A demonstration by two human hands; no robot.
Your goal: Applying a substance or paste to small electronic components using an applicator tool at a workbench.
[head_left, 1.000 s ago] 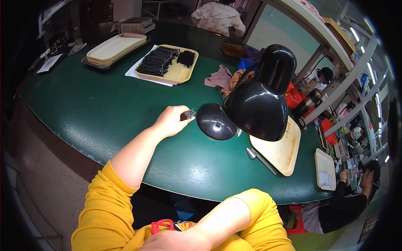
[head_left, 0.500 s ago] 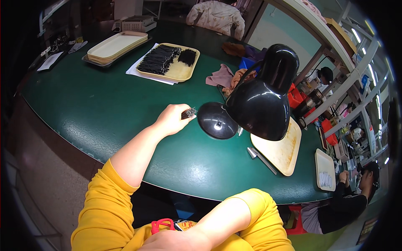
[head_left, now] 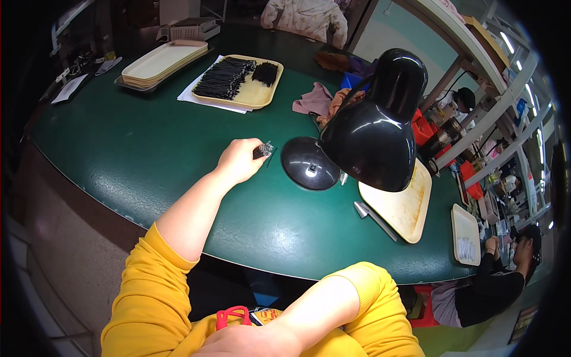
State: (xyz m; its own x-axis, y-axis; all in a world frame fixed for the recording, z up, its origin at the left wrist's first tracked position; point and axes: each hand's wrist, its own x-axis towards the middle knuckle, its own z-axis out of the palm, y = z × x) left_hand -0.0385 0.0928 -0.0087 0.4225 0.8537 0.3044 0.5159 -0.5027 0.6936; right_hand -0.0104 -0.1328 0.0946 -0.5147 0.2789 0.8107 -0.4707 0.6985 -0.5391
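My left hand (head_left: 239,160) reaches over the green table, its fingers closed around a bundle of thin black wires (head_left: 262,151) with silvery tips. One loose black strand (head_left: 271,157) shows just right of the bundle, short of the desk lamp's round black base (head_left: 306,169); I cannot tell if it touches the table. Close to my body at the lower edge is my right hand (head_left: 247,342), with only its back in view and its fingers out of sight. Farther off, a cream tray (head_left: 259,98) holds a large pile of similar black wires (head_left: 223,77) and a smaller black heap (head_left: 265,74).
The black lamp head (head_left: 372,143) overhangs a stained cream tray (head_left: 413,205). A metal tool (head_left: 377,221) lies beside that tray. Stacked trays (head_left: 166,62) stand far left; cloths (head_left: 315,100) lie behind the lamp. A person (head_left: 482,297) sits at the right, near a tray of white pieces (head_left: 466,229).
My left hand has shifted slightly left, away from the lamp base, still holding the bundle. A loose strand now shows beside it. The view has tilted slightly; my right hand stays by my body.
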